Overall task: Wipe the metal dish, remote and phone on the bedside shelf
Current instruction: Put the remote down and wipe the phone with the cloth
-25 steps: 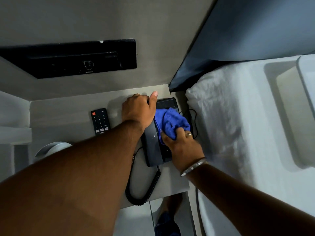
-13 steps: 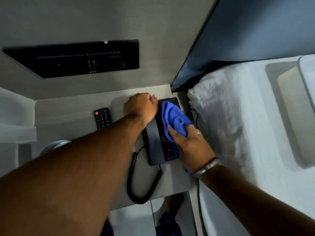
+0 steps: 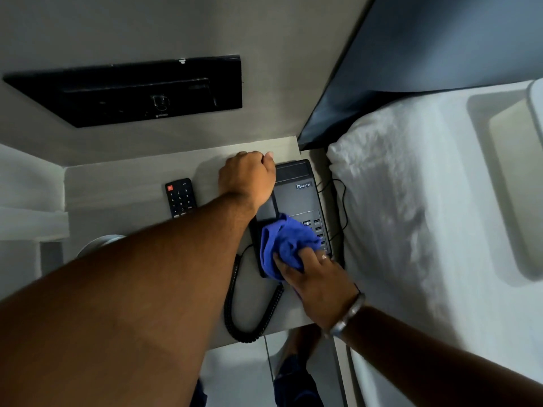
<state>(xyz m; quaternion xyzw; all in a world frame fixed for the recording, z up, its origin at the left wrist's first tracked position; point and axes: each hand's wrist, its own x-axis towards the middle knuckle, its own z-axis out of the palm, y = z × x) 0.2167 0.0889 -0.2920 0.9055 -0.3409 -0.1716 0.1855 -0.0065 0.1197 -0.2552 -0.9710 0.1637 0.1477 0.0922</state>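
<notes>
While both hands grip, right (image 3: 316, 277) cloth (image 3: 286, 242), left (image 3: 248, 179) handset: one phone (image 3: 302, 201), one remote (image 3: 180, 198).

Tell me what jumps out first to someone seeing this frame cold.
The bright blue cloth, bunched under the right hand on the near end of the black desk phone, is the only vivid colour in a dim scene. The left hand grips the phone's far left edge, its forearm filling the lower left. A black remote lies left of the phone on the pale shelf.
</notes>
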